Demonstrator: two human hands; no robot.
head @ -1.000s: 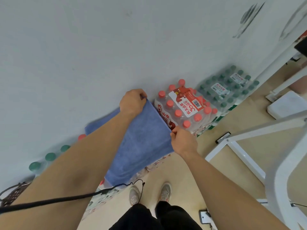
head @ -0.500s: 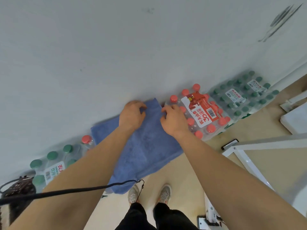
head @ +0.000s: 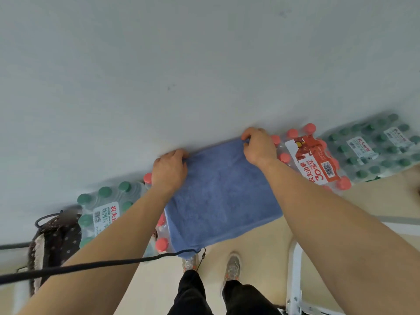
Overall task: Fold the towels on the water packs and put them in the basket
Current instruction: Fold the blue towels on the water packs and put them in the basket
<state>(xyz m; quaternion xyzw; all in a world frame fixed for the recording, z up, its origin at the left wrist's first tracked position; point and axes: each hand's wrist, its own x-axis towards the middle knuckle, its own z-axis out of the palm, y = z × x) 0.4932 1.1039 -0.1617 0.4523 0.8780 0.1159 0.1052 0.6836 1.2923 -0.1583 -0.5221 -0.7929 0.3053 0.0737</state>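
Pale wall fills the top, and packs of water bottles sit in a row where it meets the tan floor. Far left, low by the wall, is the dark dotted basket (head: 54,237). Next to it is a green-cap water pack (head: 106,212). The left hand (head: 169,169) holds the far left corner of the blue towel (head: 222,196), fingers close together and bent over the edge by the wall. The towel lies flat on top of some red-cap bottles (head: 161,244), and its near edge hangs off the front a bit. The right hand (head: 258,144) pinches the far right corner with thumb and fingers. Past it sits a red-cap water pack (head: 316,160). I think the bumpy caps could let the towel slide off the front at the next fold. The black cord (head: 91,267) near that edge could snag it too.
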